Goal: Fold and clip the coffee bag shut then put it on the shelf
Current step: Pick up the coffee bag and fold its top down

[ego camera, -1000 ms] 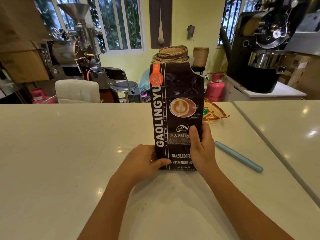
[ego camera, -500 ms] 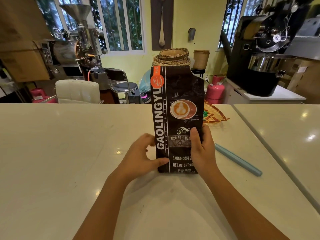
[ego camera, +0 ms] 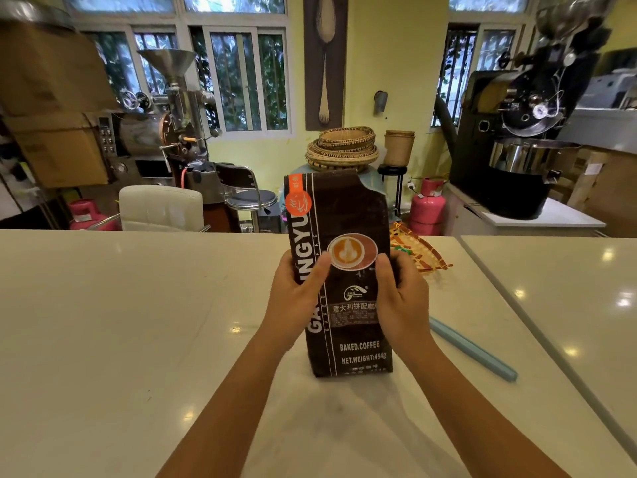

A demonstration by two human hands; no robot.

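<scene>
Both your hands have climbed from the bag's lower part to its middle. Your left hand [ego camera: 295,298] and right hand [ego camera: 401,298] clasp the coffee bag [ego camera: 344,270] from either side, thumbs pressed on its front beside the printed latte cup. Readable print: "BAKED.COFFEE", "NET.WEIGHT:454g", part of "GAOLINGYU". It stands upright on the white counter [ego camera: 120,322], dark brown, top unfolded with a torn corner at 1 o'clock. At 4 o'clock of the bag a light blue clip [ego camera: 472,348] lies flat.
</scene>
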